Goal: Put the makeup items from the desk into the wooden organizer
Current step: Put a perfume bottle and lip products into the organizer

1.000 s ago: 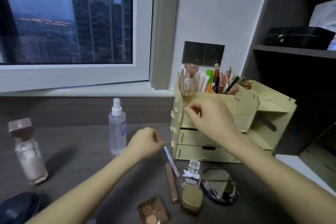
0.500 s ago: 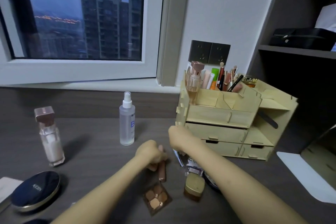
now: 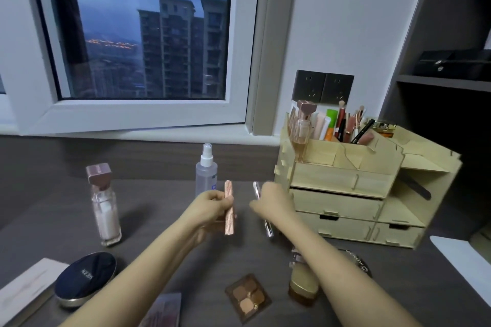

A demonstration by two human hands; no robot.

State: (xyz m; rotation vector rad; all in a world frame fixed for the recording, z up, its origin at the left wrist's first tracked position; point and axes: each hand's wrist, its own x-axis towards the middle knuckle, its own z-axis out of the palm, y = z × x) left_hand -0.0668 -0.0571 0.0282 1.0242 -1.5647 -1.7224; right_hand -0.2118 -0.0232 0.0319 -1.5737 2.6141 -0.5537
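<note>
We find both items lifted off the desk since half a second ago: left grip holds the pink tube upright, right grip pinches the clear stick. Both are near the organizer at the desk's far right edge; stowing remains.

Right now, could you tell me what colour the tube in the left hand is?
The tube is rose gold, finely ribbed; see head view.

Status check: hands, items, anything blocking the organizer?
Left hand grips rose-gold tube. Right hand holds clear stick, near wooden organizer. Spray bottle, palette, compact on desk. Path to organizer looks open.
</note>
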